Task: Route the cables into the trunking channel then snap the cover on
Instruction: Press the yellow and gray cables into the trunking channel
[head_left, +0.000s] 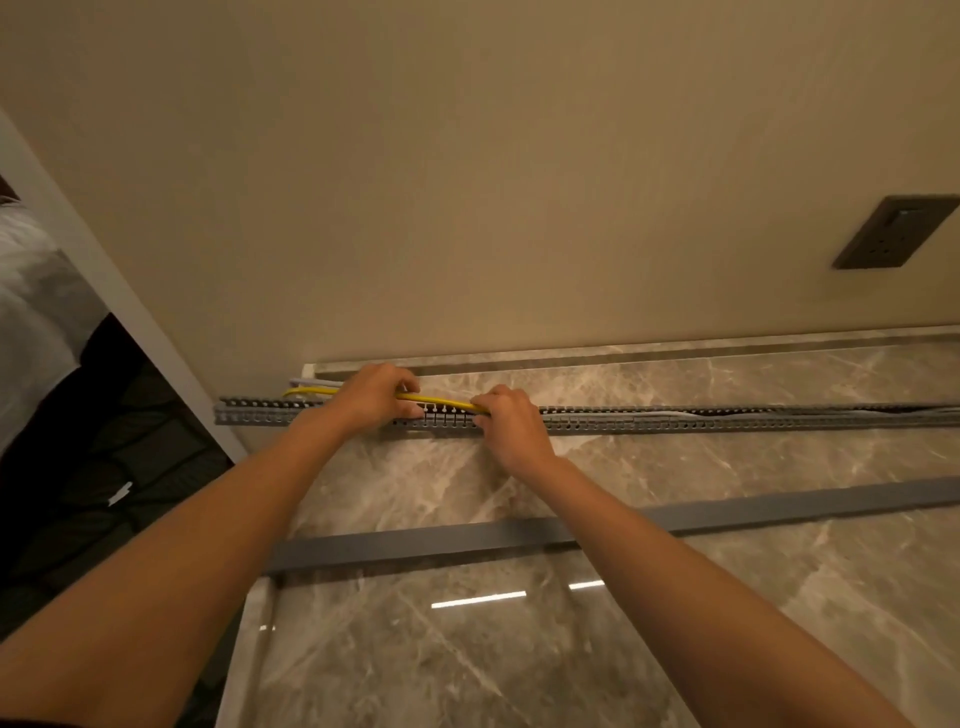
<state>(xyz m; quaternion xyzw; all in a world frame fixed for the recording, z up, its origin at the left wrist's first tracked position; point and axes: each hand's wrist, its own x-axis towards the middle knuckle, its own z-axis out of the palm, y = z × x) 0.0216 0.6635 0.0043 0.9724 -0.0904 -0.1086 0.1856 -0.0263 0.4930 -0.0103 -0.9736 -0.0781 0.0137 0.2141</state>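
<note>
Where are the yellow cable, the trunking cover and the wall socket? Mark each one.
yellow cable (441, 399): head view, exposed middle stretch.
trunking cover (467, 540): head view, flat top face.
wall socket (896, 232): head view, centre of its plate.

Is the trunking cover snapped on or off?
Off. The grey cover lies on the floor, apart from the slotted trunking channel, whose top is open.

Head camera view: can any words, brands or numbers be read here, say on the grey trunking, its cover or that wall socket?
No text can be read anywhere.
On the wall socket: a pale patch near its top, too blurred to read.
On the trunking channel, cover and yellow cable: no printing shows.
On the white scrap lying on the dark mat: too small to tell.
</note>
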